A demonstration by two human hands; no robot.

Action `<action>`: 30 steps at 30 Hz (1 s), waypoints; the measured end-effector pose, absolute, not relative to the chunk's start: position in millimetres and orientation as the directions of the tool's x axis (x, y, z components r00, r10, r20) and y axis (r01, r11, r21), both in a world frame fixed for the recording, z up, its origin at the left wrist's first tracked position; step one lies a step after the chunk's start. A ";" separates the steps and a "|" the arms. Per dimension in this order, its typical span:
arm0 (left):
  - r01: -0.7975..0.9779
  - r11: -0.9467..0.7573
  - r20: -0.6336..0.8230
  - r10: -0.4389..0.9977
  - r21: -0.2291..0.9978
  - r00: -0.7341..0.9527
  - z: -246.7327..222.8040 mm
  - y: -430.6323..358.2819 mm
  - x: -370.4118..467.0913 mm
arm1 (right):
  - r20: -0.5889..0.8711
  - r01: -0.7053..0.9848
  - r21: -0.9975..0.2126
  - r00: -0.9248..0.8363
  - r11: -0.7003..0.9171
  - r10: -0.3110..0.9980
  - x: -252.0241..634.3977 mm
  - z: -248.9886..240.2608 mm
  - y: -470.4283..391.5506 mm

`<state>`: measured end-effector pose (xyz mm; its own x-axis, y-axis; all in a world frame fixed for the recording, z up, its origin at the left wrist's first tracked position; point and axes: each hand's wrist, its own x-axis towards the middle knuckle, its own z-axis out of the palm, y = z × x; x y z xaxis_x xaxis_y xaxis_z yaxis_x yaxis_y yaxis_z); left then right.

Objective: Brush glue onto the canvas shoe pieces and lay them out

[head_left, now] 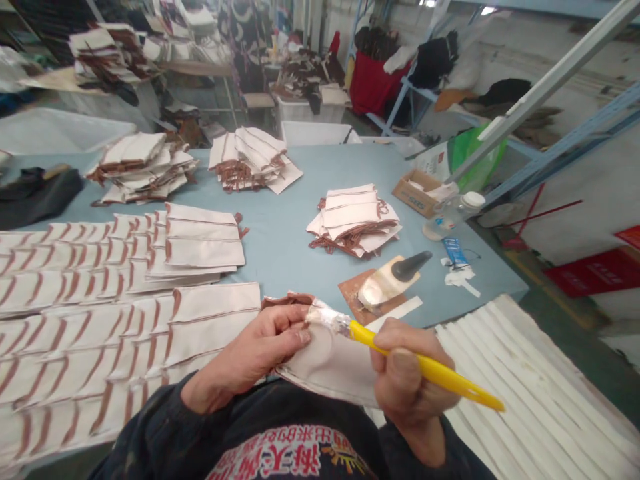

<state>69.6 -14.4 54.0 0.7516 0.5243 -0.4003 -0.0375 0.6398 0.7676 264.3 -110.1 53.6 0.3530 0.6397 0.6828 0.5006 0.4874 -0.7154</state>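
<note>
My left hand pinches the upper left edge of a pale fabric piece with brown trim, held just above the table's front edge. A yellow-handled brush is gripped in my right hand. Its white-coated bristles touch the piece's upper edge, close to my left fingertips. Beyond my hands, a pale container with a dark handle rests on a brown sheet, beside a white strip.
Overlapping pale pieces with brown edges cover the left side of the blue table. Stacks stand farther back, one at the centre right. A clear bottle and small box are at right, above long white strips.
</note>
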 end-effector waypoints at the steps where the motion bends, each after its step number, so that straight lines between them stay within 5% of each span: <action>1: -0.039 0.649 -0.397 0.511 0.760 0.763 55.7 -14.5 70.2 | 0.722 0.541 -0.669 0.309 0.510 0.619 265.2 52.0 -109.3; 7: -0.076 0.678 -0.384 0.500 0.731 0.776 56.4 -14.3 70.7 | 0.759 0.561 -0.641 0.360 0.524 0.543 263.6 56.1 -113.1; 19: -0.064 0.685 -0.414 0.510 0.726 0.754 55.6 -18.1 70.9 | 0.743 0.605 -0.630 0.286 0.487 0.604 260.8 54.9 -112.7; 24: -0.084 0.691 -0.402 0.510 0.718 0.760 57.8 -17.5 70.3 | 0.781 0.716 -0.619 0.520 0.322 0.346 259.8 60.7 -105.0; 30: -0.085 0.651 -0.349 0.507 0.754 0.789 62.4 -16.8 73.9 | 0.712 0.814 -0.551 0.347 0.181 0.610 263.5 24.9 -90.2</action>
<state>73.9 -16.8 62.4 0.7886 0.5066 -0.3485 -0.0850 0.6511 0.7543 263.5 -90.2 24.9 0.3466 0.6102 0.7124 0.8144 0.1810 -0.5513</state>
